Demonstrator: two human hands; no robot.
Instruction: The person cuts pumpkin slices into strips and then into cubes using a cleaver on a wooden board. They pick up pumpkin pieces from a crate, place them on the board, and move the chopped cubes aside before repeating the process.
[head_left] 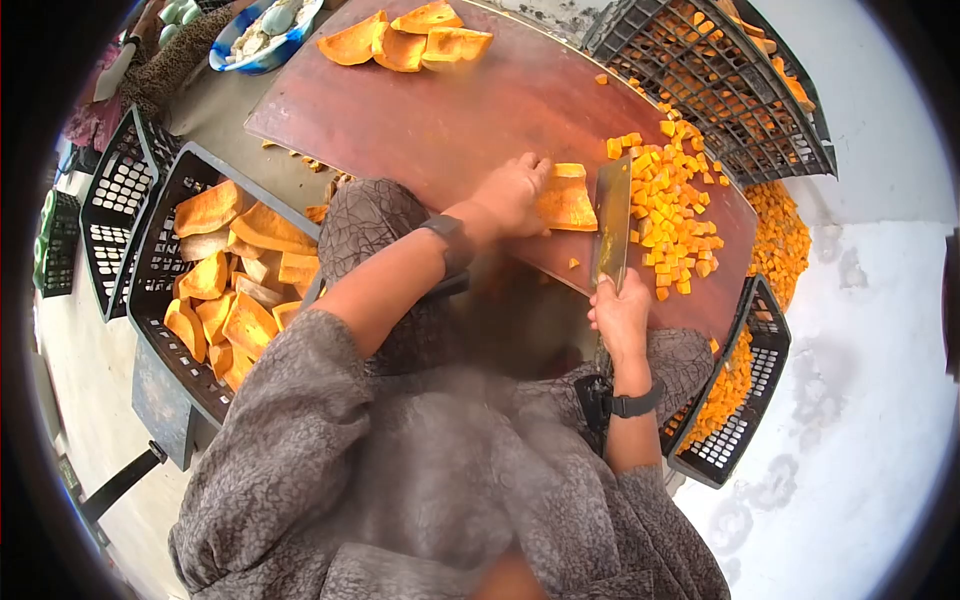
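The left hand (512, 192) covers the near end of the pumpkin slab (568, 203). The cleaver (612, 220) handle is buried in the right hand (620, 315). A blurred patch hides the surface (450, 110) edge below. The bowl (262, 38) is cut off at the top.

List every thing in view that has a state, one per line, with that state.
left hand: pressed flat on the pumpkin slab
right hand: closed on the cleaver handle
cleaver: blade upright, edge on the board beside the slab
pumpkin slab: partly cut
diced pumpkin: piled loose on the board
left crate: filled with big pieces
cutting board: lying flat
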